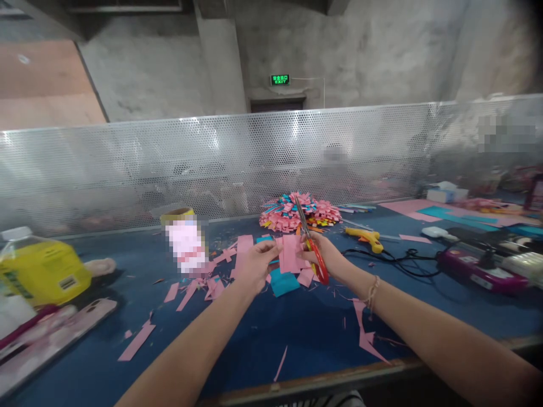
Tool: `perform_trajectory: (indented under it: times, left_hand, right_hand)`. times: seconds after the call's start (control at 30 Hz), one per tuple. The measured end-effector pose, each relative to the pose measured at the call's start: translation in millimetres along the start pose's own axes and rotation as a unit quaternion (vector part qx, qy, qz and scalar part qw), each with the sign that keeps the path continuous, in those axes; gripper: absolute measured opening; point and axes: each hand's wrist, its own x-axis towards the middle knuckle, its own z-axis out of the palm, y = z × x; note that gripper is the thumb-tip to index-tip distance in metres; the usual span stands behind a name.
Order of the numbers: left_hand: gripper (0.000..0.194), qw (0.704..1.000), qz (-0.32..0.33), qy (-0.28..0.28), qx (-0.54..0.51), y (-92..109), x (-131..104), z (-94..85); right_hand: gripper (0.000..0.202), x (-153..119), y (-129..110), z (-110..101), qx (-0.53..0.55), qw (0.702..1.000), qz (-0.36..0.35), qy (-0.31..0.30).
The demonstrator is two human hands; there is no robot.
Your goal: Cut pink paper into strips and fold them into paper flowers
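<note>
In the head view, my left hand (257, 264) pinches the left edge of a pink paper piece (292, 254) above the table. My right hand (327, 255) is wrapped around red-handled scissors (321, 267), blades pointing up and away. Its fingertips also touch the right side of the pink paper. Just below lies a blue paper piece (284, 284), with pink scraps (305, 277) beside it. Behind my hands sits a heap of fringed pink, blue and yellow paper (282, 217).
A yellow glue gun (367, 237) lies to the right, near a purple power strip (481, 272) with cables. Leftward are a blurred-out screen (185, 244), a yellow jug (44, 268) and a phone (63, 333). A perforated metal partition (212, 164) closes off the table's back.
</note>
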Motion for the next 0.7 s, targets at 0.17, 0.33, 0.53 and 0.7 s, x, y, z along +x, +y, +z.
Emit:
perform_trajectory:
  times: [0.17,0.33,0.53,0.7]
  left_hand:
    - [0.033,0.996,0.033,0.003,0.078,-2,3,-1.6]
    - [0.029,0.990,0.048,0.021,0.129,-5,7,-4.5]
    - [0.025,0.980,0.090,0.030,0.175,-10,13,-4.8]
    - [0.016,0.905,0.211,-0.050,0.367,-14,12,-3.7]
  right_hand:
    - [0.038,-1,1,1,-0.043,0.999,-0.020,-0.016]
    - [0.038,-2,-1,4,-0.065,0.997,-0.039,-0.010]
    - [0.033,5,5,-3,-0.023,0.998,-0.057,-0.012]
    - [0.036,17,0,-27,-0.018,0.989,-0.084,0.117]
